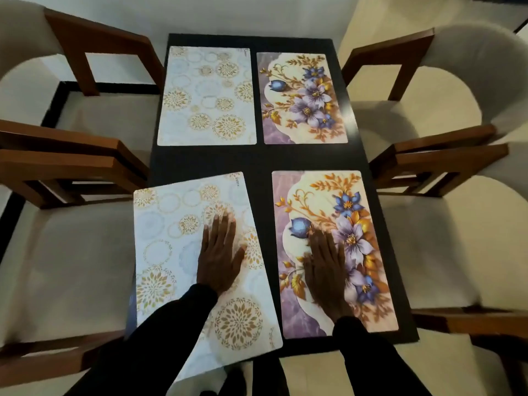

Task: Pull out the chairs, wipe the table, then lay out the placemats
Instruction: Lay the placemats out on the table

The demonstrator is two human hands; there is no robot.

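Several placemats lie on the black table (257,158). At the far end a white mat with gold circles (207,95) sits beside a purple floral mat (303,98). My left hand (220,252) presses flat on the near white and gold mat (177,252), which lies skewed and overhangs the table's near and left edges. My right hand (325,267) rests flat, fingers straight, on the near floral mat (351,241), which lies straight on the table.
Wooden chairs with cream seats stand pulled back on both sides: two on the left (71,267) (108,110) and two on the right (445,247) (414,110). The floor is pale tile with a black border strip at the left.
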